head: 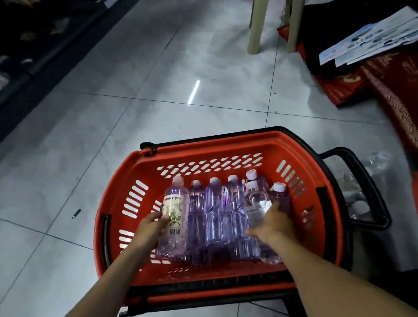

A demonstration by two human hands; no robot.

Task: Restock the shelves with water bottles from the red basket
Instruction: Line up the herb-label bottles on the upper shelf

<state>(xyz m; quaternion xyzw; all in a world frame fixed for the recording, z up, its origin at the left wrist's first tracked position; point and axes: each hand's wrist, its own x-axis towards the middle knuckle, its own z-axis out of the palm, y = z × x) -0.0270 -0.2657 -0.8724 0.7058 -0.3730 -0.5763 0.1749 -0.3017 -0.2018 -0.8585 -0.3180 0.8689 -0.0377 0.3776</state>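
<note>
The left hand (150,228) grips the labelled bottle (173,215) at mid-body, thumb across the label, fingers hidden behind it. This bottle is at the left end of the row and is tilted up a little from the rest. The right hand (272,226) lies palm-down over the clear bottle (255,205) at the right end of the row. Its fingers reach toward the caps, but I cannot tell whether they have closed on anything.

Between the hands lie the other bottles (214,207), packed side by side with their caps pointing far. All sit in the red basket (203,155), which stands on the tiled floor (133,104). Dark shelves (2,79) run along the far left.

The bottles look full, so each probably has some weight. The thin ribbed plastic likely dents under a hard squeeze, and it may be slick. The body just below the shoulder, or the labelled band, looks the best place to hold. The caps are too small for a sure grip. Lifting one may roll its neighbours.
</note>
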